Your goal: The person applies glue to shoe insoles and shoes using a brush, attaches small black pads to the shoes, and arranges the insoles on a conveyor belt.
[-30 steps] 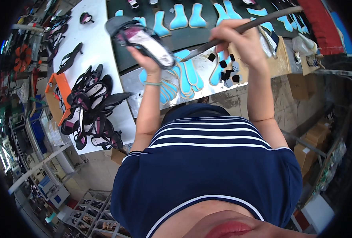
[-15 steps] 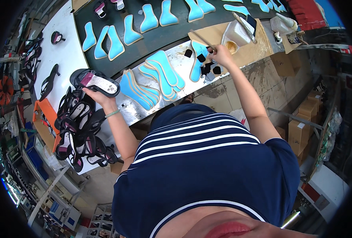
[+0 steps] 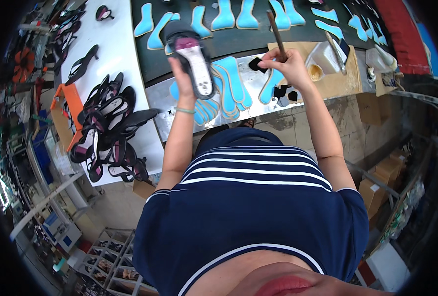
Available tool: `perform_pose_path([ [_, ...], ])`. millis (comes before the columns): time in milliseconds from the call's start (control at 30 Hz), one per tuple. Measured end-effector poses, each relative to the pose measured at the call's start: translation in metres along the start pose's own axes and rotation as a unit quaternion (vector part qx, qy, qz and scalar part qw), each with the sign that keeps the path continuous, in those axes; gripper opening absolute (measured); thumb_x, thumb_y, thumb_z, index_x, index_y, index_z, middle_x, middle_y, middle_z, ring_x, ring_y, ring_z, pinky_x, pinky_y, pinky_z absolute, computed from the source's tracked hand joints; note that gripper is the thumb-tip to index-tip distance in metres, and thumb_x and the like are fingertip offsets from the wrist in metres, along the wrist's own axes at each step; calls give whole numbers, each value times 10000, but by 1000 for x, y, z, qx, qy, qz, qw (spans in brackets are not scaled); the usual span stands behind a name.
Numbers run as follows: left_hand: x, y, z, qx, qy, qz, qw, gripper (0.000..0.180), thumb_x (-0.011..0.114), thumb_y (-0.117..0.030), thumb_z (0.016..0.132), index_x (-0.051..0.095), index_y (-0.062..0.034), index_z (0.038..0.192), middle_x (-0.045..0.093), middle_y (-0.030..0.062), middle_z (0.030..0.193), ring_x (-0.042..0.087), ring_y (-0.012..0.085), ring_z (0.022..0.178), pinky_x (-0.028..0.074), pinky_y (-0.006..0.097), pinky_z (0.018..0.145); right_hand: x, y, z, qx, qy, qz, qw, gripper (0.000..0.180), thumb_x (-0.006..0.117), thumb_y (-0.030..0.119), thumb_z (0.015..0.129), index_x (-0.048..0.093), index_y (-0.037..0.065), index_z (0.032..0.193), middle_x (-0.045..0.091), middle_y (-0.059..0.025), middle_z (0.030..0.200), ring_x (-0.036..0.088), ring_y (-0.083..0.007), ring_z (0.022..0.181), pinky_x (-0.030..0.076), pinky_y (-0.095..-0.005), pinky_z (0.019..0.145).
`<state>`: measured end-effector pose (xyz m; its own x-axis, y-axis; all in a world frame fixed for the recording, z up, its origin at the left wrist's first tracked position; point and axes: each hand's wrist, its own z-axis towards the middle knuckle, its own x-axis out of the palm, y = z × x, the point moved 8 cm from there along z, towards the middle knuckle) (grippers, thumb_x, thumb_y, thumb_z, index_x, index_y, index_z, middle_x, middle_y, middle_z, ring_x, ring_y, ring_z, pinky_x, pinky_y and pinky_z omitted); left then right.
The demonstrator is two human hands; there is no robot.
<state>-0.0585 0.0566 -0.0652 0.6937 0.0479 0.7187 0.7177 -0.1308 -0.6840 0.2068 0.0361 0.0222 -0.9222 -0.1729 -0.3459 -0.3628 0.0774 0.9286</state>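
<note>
My left hand (image 3: 183, 81) grips a black sandal (image 3: 198, 69) with a white and purple insole, held up over the near edge of the bench. In my right hand (image 3: 294, 68) is a brown wooden stick (image 3: 277, 34), pointing away from me, its lower end hidden by the hand. A small black square patch (image 3: 257, 64) is pinched between the same hand's thumb and finger. Below that hand lies a blue insole (image 3: 269, 89), with several black patches (image 3: 285, 92) beside it. Stacked blue insoles (image 3: 235, 79) lie between my hands, partly behind the sandal.
A heap of black sandals (image 3: 113, 116) covers the white table on the left, near an orange box (image 3: 61, 111). Rows of blue insoles (image 3: 223, 17) rest on the dark belt (image 3: 155, 63) beyond. To the right, a whitish plastic container (image 3: 322, 59) stands on cardboard (image 3: 352, 74).
My left hand has brought the sandal rightward and farther up, turning it upright. My right hand has lifted off the blue insole with the stick and a black patch.
</note>
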Motion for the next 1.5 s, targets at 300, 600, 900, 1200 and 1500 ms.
perform_pose_path([
  [300,59,-7,-8,13,7,104,994,625,209,-555,994,444,-69,1309,545,36,1202,530,162,1074,411,302,946,98,53,6,-39,181,15,983,125,775,78,714,680,14,762,600,10,621,500,-53,592,366,-235,542],
  [600,55,3,-11,3,69,70,995,644,197,-546,1000,410,-53,1355,506,27,1240,452,150,1137,313,292,1024,105,56,3,-66,114,-189,973,171,792,213,656,694,90,723,560,-64,566,571,-247,562,424,-379,543],
  [900,50,4,-13,-35,36,56,997,639,220,-593,975,494,-87,1252,588,36,1125,567,150,999,448,299,886,95,62,4,-60,172,36,983,117,747,46,747,648,5,793,627,21,689,536,-25,626,393,-199,554],
  [1200,67,-13,1,-49,81,17,995,647,204,-611,963,528,-89,1167,635,59,974,638,144,802,542,277,665,37,83,17,-27,94,56,994,123,747,101,778,649,36,815,584,50,657,449,-7,564,321,-192,516],
  [1500,91,-23,-13,-170,151,-136,964,894,143,-736,879,474,-6,1277,613,163,1011,545,460,1114,544,507,818,39,51,26,2,74,90,993,92,725,37,782,659,-13,822,666,-33,736,616,-79,697,469,-218,655],
])
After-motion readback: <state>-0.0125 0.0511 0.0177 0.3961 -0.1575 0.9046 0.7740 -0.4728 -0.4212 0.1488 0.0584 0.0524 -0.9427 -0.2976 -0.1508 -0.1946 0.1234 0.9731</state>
